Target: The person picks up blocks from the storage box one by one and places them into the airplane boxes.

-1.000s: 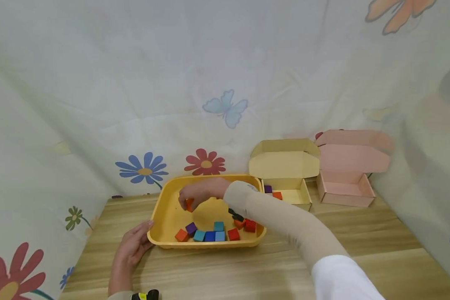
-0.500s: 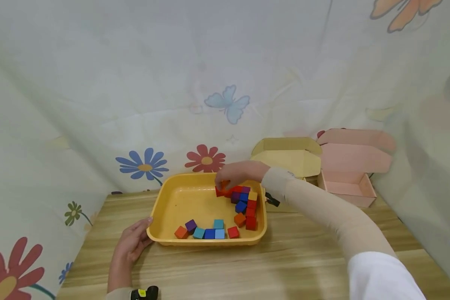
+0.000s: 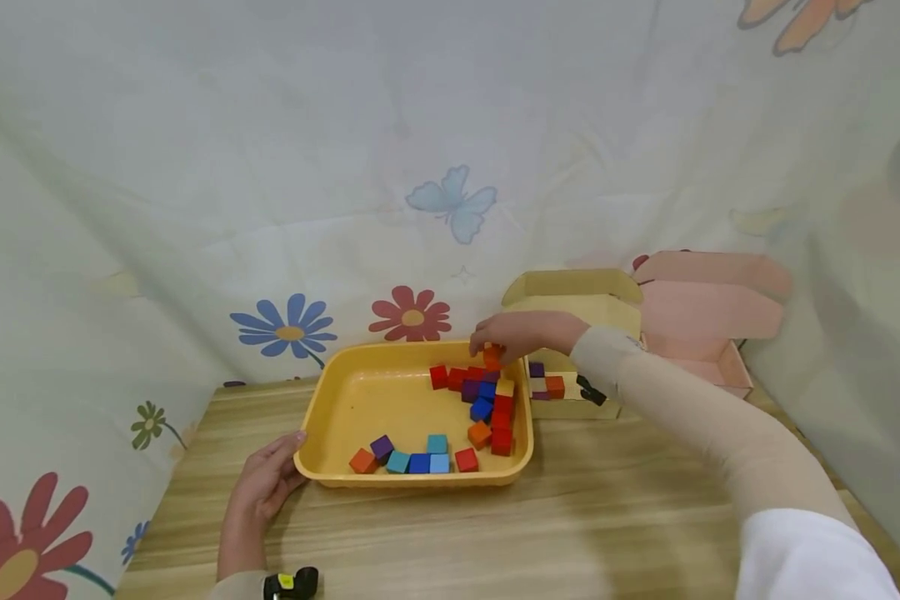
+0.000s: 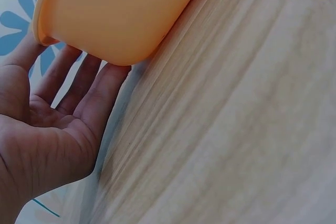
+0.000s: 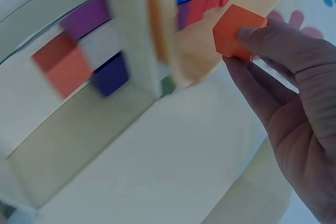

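Observation:
My right hand (image 3: 523,332) pinches an orange cube (image 5: 231,32) between thumb and fingertips. In the head view it hovers over the back right corner of the yellow tray (image 3: 412,481), close to the pale yellow box (image 3: 570,409). The fingers of my left hand (image 4: 58,129) reach fairly straight to the tray's left front corner, fingertips against its wall and rim. Along the tray's right side red cubes (image 3: 501,442), blue cubes (image 3: 482,409) and other colours lie bunched. Several more, with a teal cube (image 3: 437,443) among them, lie along its front.
Inside the pale yellow box, lid up, lie an orange cube (image 3: 554,387) and purple cubes (image 5: 86,18). A pink box (image 3: 727,367) with a raised lid stands right of it, partly behind my right sleeve. A flowered cloth hangs behind the wooden table (image 3: 450,542).
My right hand has gone from the tray's left part across to its back right corner, carrying the orange cube. The left hand has stayed at the tray's corner.

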The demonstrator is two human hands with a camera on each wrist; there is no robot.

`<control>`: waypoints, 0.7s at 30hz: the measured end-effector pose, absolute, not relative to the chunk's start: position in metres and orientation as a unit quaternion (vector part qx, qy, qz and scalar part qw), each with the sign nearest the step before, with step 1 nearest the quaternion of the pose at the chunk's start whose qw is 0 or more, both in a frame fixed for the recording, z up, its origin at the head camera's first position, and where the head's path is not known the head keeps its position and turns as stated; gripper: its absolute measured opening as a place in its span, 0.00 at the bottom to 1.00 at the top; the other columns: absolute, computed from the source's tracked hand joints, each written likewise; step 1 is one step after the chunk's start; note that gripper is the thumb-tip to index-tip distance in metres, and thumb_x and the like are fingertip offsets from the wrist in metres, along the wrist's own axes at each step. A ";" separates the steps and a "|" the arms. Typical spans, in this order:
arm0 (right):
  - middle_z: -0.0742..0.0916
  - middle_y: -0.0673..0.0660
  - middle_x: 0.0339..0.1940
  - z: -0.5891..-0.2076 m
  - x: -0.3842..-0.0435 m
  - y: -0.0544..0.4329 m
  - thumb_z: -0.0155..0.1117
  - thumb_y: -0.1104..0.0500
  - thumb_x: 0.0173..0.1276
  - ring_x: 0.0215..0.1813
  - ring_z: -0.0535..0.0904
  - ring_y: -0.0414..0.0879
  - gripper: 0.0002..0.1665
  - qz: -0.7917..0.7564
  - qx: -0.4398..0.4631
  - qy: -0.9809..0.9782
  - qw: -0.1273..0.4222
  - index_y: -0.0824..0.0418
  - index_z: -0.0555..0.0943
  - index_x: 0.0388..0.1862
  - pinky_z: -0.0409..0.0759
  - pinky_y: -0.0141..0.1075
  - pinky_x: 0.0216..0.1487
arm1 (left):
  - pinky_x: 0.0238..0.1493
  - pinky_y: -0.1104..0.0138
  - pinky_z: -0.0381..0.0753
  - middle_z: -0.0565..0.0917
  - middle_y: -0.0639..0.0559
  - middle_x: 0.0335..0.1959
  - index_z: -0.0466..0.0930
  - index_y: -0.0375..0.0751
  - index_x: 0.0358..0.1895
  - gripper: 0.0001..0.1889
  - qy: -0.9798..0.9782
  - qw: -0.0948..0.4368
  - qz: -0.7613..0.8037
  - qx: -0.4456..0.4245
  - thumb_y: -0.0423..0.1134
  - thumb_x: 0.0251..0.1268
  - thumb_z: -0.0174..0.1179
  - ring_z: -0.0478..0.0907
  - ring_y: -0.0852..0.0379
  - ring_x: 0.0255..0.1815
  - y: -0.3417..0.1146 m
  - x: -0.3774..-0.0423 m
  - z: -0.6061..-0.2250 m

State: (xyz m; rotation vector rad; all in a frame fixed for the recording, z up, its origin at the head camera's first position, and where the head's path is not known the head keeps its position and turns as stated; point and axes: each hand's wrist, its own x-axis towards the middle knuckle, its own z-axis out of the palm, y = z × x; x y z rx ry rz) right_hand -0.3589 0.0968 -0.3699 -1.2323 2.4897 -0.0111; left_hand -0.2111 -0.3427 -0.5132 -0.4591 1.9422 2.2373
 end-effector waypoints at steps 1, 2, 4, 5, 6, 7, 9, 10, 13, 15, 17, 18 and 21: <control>0.83 0.54 0.57 -0.370 -0.359 0.102 0.70 0.63 0.70 0.54 0.77 0.47 0.24 -0.003 -0.434 0.884 0.177 0.55 0.79 0.63 0.81 0.35 0.56 | 0.53 0.60 0.84 0.86 0.54 0.51 0.69 0.32 0.71 0.33 0.643 0.069 0.747 -0.153 0.49 0.72 0.65 0.85 0.58 0.51 -0.343 -0.211 -0.513; 0.83 0.54 0.55 -0.369 -0.360 0.107 0.71 0.62 0.69 0.53 0.78 0.48 0.23 -0.004 -0.432 0.885 0.174 0.56 0.79 0.63 0.82 0.36 0.56 | 0.52 0.60 0.84 0.86 0.55 0.49 0.71 0.34 0.70 0.31 0.641 0.068 0.749 -0.154 0.48 0.72 0.65 0.85 0.58 0.51 -0.344 -0.211 -0.512; 0.85 0.55 0.53 -0.369 -0.360 0.117 0.71 0.63 0.69 0.51 0.79 0.49 0.22 -0.008 -0.431 0.886 0.168 0.60 0.79 0.61 0.82 0.37 0.56 | 0.52 0.60 0.85 0.87 0.55 0.48 0.74 0.35 0.67 0.27 0.637 0.065 0.752 -0.156 0.47 0.72 0.65 0.85 0.58 0.50 -0.345 -0.211 -0.512; 0.85 0.56 0.51 -0.369 -0.360 0.123 0.72 0.63 0.68 0.49 0.79 0.49 0.21 -0.009 -0.431 0.887 0.167 0.61 0.80 0.59 0.82 0.38 0.55 | 0.52 0.60 0.85 0.87 0.55 0.48 0.75 0.35 0.66 0.27 0.636 0.064 0.753 -0.156 0.47 0.71 0.66 0.85 0.58 0.50 -0.345 -0.211 -0.512; 0.85 0.55 0.49 -0.369 -0.360 0.128 0.72 0.64 0.68 0.47 0.79 0.49 0.20 -0.008 -0.430 0.888 0.165 0.62 0.80 0.58 0.83 0.38 0.54 | 0.52 0.60 0.85 0.86 0.55 0.48 0.75 0.35 0.66 0.27 0.637 0.065 0.752 -0.155 0.47 0.71 0.65 0.85 0.58 0.50 -0.345 -0.211 -0.512; 0.86 0.55 0.47 -0.369 -0.361 0.134 0.72 0.65 0.67 0.46 0.79 0.49 0.18 -0.007 -0.430 0.888 0.163 0.63 0.81 0.55 0.83 0.38 0.53 | 0.52 0.60 0.84 0.86 0.54 0.49 0.74 0.35 0.67 0.28 0.639 0.067 0.751 -0.154 0.48 0.71 0.65 0.85 0.57 0.51 -0.346 -0.211 -0.512; 0.85 0.55 0.43 -0.370 -0.361 0.144 0.72 0.66 0.66 0.42 0.78 0.49 0.16 -0.004 -0.430 0.888 0.163 0.64 0.81 0.51 0.83 0.39 0.50 | 0.53 0.60 0.84 0.86 0.54 0.51 0.71 0.33 0.70 0.31 0.642 0.070 0.748 -0.153 0.48 0.71 0.65 0.84 0.57 0.51 -0.346 -0.211 -0.512; 0.85 0.54 0.41 -0.371 -0.362 0.148 0.73 0.66 0.66 0.41 0.78 0.48 0.15 0.000 -0.429 0.889 0.163 0.64 0.82 0.50 0.83 0.39 0.49 | 0.53 0.60 0.84 0.85 0.53 0.51 0.69 0.32 0.71 0.33 0.644 0.072 0.746 -0.153 0.49 0.71 0.65 0.84 0.58 0.52 -0.345 -0.211 -0.512; 0.84 0.53 0.36 -0.374 -0.364 0.160 0.74 0.67 0.64 0.39 0.76 0.47 0.13 0.018 -0.429 0.889 0.156 0.62 0.82 0.46 0.82 0.39 0.47 | 0.54 0.61 0.84 0.85 0.53 0.53 0.66 0.31 0.73 0.36 0.648 0.075 0.742 -0.154 0.50 0.71 0.65 0.84 0.58 0.52 -0.345 -0.212 -0.512; 0.83 0.51 0.35 -0.376 -0.365 0.167 0.75 0.67 0.63 0.38 0.76 0.46 0.12 0.029 -0.424 0.892 0.152 0.61 0.82 0.44 0.82 0.38 0.47 | 0.53 0.61 0.84 0.85 0.53 0.53 0.65 0.30 0.73 0.37 0.647 0.074 0.742 -0.156 0.50 0.71 0.65 0.84 0.58 0.52 -0.345 -0.213 -0.512; 0.82 0.51 0.32 -0.378 -0.364 0.171 0.74 0.68 0.63 0.36 0.75 0.46 0.11 0.036 -0.420 0.895 0.147 0.61 0.82 0.42 0.81 0.38 0.45 | 0.53 0.62 0.84 0.85 0.54 0.53 0.65 0.30 0.74 0.37 0.648 0.074 0.742 -0.155 0.50 0.71 0.65 0.84 0.59 0.52 -0.346 -0.214 -0.512; 0.81 0.51 0.31 -0.379 -0.363 0.173 0.74 0.68 0.63 0.36 0.75 0.46 0.11 0.037 -0.417 0.896 0.146 0.62 0.82 0.41 0.81 0.39 0.44 | 0.53 0.62 0.84 0.85 0.54 0.53 0.64 0.30 0.74 0.38 0.647 0.074 0.743 -0.155 0.50 0.71 0.65 0.84 0.59 0.53 -0.346 -0.214 -0.512; 0.80 0.51 0.29 -0.385 -0.359 0.175 0.74 0.67 0.63 0.34 0.74 0.47 0.09 0.049 -0.412 0.898 0.145 0.62 0.82 0.39 0.80 0.39 0.42 | 0.53 0.62 0.84 0.85 0.54 0.53 0.63 0.31 0.75 0.39 0.644 0.076 0.745 -0.159 0.50 0.71 0.65 0.84 0.59 0.52 -0.347 -0.213 -0.513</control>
